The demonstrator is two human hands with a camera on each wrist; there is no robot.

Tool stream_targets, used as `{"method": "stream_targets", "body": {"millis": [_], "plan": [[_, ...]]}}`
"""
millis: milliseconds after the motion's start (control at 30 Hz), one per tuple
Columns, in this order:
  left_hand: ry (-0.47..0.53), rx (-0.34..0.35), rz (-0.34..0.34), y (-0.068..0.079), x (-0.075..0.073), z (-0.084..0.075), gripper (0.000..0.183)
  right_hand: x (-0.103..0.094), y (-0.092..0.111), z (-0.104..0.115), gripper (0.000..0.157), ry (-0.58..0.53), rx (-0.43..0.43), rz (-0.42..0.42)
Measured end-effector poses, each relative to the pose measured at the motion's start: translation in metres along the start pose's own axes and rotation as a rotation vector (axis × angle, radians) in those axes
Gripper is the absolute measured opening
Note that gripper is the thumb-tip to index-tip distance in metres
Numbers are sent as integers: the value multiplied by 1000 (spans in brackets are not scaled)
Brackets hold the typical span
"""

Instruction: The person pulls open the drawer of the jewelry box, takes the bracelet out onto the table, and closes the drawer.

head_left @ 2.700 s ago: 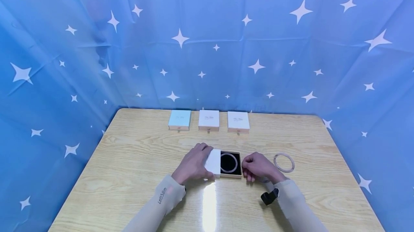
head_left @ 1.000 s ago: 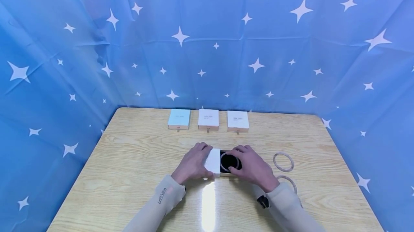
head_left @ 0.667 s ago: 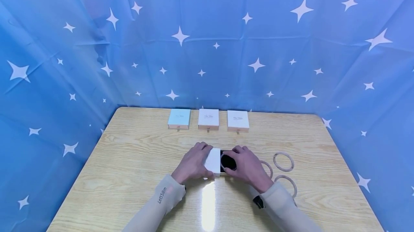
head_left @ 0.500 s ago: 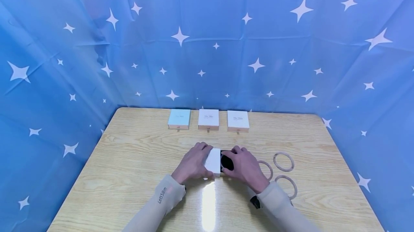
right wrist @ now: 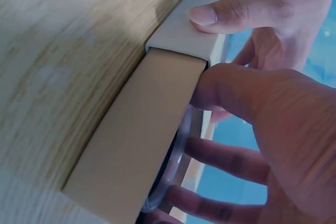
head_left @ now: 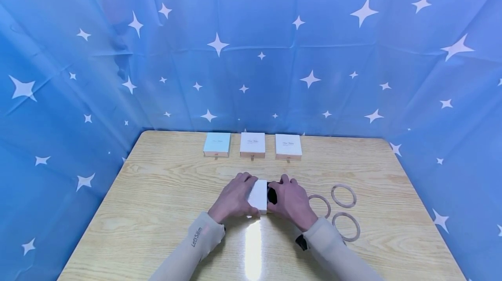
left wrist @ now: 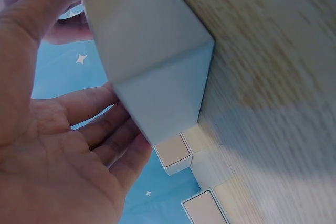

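My left hand (head_left: 235, 196) grips the white sleeve of a small bracelet box (head_left: 257, 196), thumb at its near side and fingers at its far side. The box's tan drawer (right wrist: 136, 135) sticks out to the right, lined in black. A pale bangle (right wrist: 181, 156) lies in the drawer, mostly hidden. My right hand (head_left: 292, 200) reaches over the drawer from above, thumb inside its near wall beside the sleeve, other fingers curled on the bangle. Three loose pale bangles lie right of the hands: one at the back (head_left: 354, 196), one in front (head_left: 346, 227), one partly hidden (head_left: 326, 202).
Three boxes stand in a row at the back of the wooden table (head_left: 168, 215): one light blue (head_left: 217, 142), one white in the middle (head_left: 252, 143) and one white on the right (head_left: 288, 146). Behind hangs a blue curtain with white stars (head_left: 251, 24).
My right hand has come from beside the drawer's right end onto it, then shifted left toward the sleeve, uncovering two loose bangles behind it. The left hand stays on the sleeve.
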State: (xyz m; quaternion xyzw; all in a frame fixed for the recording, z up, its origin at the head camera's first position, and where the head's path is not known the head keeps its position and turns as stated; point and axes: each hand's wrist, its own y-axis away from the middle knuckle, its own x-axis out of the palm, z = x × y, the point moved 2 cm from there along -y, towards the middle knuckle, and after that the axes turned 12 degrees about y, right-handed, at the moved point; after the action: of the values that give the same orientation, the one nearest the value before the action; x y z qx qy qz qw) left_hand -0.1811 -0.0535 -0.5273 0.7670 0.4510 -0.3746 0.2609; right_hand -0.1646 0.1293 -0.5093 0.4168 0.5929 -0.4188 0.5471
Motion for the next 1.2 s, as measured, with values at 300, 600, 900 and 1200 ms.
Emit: {"method": "stream_targets", "body": {"millis": [300, 600, 900, 1200], "plan": [[-7, 5, 1, 0, 0, 0, 103, 2, 0, -3, 55, -52, 1, -16], [-5, 9, -5, 0, 0, 1, 103, -2, 2, -2, 56, -62, 0, -29], [2, 4, -5, 1, -1, 1, 103, -5, 2, -7, 57, -61, 14, -16], [1, 9, -15, 1, 0, 1, 102, -7, 3, -11, 57, -108, 25, -26]]}}
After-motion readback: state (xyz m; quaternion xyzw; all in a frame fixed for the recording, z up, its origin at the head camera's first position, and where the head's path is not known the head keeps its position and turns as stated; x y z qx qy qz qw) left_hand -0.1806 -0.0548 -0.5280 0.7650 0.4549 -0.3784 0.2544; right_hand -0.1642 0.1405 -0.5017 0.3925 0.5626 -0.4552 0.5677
